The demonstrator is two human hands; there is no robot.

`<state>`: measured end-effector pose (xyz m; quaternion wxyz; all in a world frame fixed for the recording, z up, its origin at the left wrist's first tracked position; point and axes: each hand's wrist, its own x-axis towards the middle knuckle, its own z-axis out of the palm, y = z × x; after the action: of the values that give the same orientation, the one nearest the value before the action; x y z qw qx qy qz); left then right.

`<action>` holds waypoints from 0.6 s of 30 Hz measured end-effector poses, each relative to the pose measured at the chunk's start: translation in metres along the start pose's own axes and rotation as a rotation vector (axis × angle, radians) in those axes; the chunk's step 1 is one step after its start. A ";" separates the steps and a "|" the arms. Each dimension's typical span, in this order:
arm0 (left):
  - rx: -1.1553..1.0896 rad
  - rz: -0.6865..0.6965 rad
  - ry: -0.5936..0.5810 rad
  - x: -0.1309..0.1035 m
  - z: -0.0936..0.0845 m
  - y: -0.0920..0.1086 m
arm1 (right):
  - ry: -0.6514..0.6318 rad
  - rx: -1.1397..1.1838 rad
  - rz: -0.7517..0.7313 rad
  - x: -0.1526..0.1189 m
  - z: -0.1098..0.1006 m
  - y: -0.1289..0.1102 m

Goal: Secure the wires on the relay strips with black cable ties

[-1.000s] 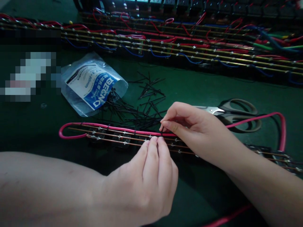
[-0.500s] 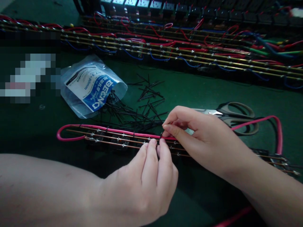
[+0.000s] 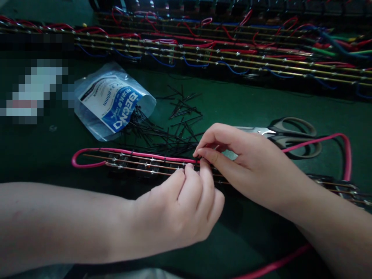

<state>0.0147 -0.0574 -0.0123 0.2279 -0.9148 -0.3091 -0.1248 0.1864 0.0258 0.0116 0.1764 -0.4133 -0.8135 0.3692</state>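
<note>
A strip of copper-coloured rods (image 3: 136, 168) with soldered joints and black blocks lies before me, and a pink-red wire (image 3: 151, 155) runs along its upper rod. Black cable ties hold the wire to the rod at several spots. My right hand (image 3: 244, 164) is closed, pinching a small black cable tie (image 3: 197, 158) at the wire between thumb and forefinger. From below, my left hand (image 3: 186, 209) presses its closed fingertips against the strip at the same tie. Fingers hide most of the tie and its loop.
A clear plastic bag (image 3: 95, 97) spills loose black cable ties (image 3: 145, 130) behind the strip. Scissors (image 3: 273, 133) lie beyond my right hand. Along the back runs a long wired rack (image 3: 203, 54) of rods with red, blue and green wires. A pixelated patch covers the left side.
My right fingertips have come down closer to the wire, and less of the tie shows. The left hand has shifted slightly right. The view has tilted a little.
</note>
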 end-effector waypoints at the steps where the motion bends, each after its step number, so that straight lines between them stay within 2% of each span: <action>1: 0.004 0.005 -0.002 0.000 -0.001 0.000 | 0.005 -0.023 -0.001 0.000 0.000 0.000; 8: -0.003 0.035 -0.008 -0.001 -0.008 0.000 | 0.046 -0.191 -0.011 -0.001 0.001 -0.003; 18: -0.087 -0.037 0.017 -0.001 -0.010 0.000 | 0.048 -0.008 -0.022 -0.001 0.006 -0.001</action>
<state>0.0134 -0.0632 -0.0040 0.1881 -0.9170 -0.3181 -0.1503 0.1831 0.0220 0.0084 0.1983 -0.4136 -0.8150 0.3541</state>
